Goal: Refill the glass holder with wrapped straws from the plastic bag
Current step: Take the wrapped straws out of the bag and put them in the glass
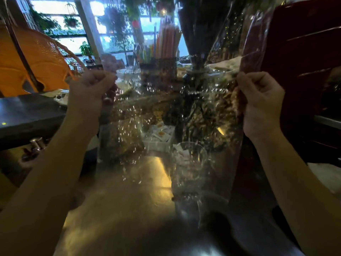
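A clear plastic bag (162, 111) hangs stretched in front of me, held up by its two upper corners. My left hand (90, 91) pinches the left corner and my right hand (258, 100) pinches the right one. The bag is see-through and crinkled with glints; I cannot make out straws inside it. Behind its lower part an empty clear glass holder (190, 172) stands upright on the shiny metal counter (114, 209). Farther back, a dark patterned cup (158, 71) holds several orange and coloured straws (168, 40).
A small tray of white sachets (160, 135) sits behind the glass. A dark vase with foliage (197, 61) stands at the back. A dark red cabinet (304, 71) is on the right, an orange woven chair (35, 60) on the left, with a grey shelf (27, 115) below it.
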